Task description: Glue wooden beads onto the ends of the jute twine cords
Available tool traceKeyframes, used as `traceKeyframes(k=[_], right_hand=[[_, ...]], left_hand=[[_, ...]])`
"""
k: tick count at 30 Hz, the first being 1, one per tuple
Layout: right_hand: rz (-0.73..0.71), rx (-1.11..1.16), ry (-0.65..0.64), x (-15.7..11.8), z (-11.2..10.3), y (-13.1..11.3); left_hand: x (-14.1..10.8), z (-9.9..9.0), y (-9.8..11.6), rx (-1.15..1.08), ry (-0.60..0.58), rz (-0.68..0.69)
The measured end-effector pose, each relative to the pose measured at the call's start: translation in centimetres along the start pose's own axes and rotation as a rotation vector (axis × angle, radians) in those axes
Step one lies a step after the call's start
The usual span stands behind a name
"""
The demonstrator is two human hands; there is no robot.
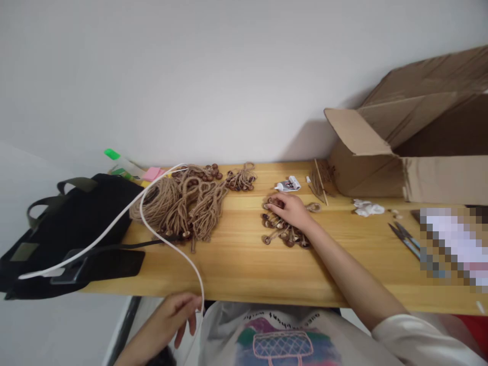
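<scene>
My right hand (288, 208) reaches over a small pile of beaded cords (287, 238) in the middle of the table. Its fingers are closed at the pile's upper left, around the end of one cord with a brown bead; the palm hides part of the pile. Below the table's front edge, my left hand (177, 315) hangs with loosely bent fingers apart and holds nothing I can see. A white cable (198, 277) passes by its fingertips. Left of the pile lie bundles of twine cords (204, 208), and a smaller beaded bundle (242, 179) sits behind.
A glue tube (288, 185) lies behind my right hand, near a thin stick (321, 181). An open cardboard box (366, 173), crumpled tissue (368, 207) and scissors (406, 239) are at the right. A black bag (76, 223) and a dark phone (114, 265) occupy the left.
</scene>
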State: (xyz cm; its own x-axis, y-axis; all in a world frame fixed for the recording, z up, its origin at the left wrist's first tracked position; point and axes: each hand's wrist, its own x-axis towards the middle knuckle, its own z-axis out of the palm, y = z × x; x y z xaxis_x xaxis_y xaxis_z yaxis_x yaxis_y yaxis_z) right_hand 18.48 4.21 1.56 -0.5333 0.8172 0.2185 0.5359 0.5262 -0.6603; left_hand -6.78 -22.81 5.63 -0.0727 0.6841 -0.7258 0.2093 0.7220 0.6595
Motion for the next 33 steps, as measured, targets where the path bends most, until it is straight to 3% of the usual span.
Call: traceKeyframes(k=[4, 8, 11, 14, 18, 21, 22, 24, 27, 30, 33], right_hand=[[0.013, 0.008, 0.000, 0.0, 0.0, 0.0], [0.020, 0.010, 0.005, 0.0, 0.1, 0.1], [0.012, 0.004, 0.008, 0.1, 0.2, 0.2], [-0.010, 0.002, 0.014, 0.0, 0.4, 0.4], [-0.006, 0.002, 0.011, -0.1, 0.4, 0.6], [-0.017, -0.007, 0.012, -0.1, 0.3, 0.5], [-0.023, -0.008, 0.014, -0.1, 0.2, 0.5], [-0.033, -0.008, 0.020, -0.2, 0.2, 0.4], [-0.047, -0.005, 0.028, -0.1, 0.1, 0.3], [-0.050, -0.011, 0.034, -0.1, 0.1, 0.2], [-0.034, -0.023, 0.037, -0.1, 0.2, 0.2]], left_hand=[[0.7, 1.9, -2.0, -0.157, -0.175, -0.013], [2.5, 4.2, -5.2, -0.575, -0.234, 0.061], [4.0, 6.8, -5.9, -0.638, -0.398, 0.055], [5.3, 9.3, -3.2, -0.584, -0.541, 0.123], [6.1, 10.5, 4.1, -0.279, -1.014, 0.248], [6.5, 9.9, 9.5, -0.089, -1.044, 0.405], [6.8, 9.6, 11.0, -0.031, -1.003, 0.480], [7.9, 9.2, 13.4, 0.105, -0.786, 0.624], [10.7, 8.7, 15.7, 0.166, -0.240, 0.823], [13.7, 8.4, 16.6, 0.221, 0.326, 1.069], [15.8, 7.9, 16.6, 0.365, 0.629, 1.226]])
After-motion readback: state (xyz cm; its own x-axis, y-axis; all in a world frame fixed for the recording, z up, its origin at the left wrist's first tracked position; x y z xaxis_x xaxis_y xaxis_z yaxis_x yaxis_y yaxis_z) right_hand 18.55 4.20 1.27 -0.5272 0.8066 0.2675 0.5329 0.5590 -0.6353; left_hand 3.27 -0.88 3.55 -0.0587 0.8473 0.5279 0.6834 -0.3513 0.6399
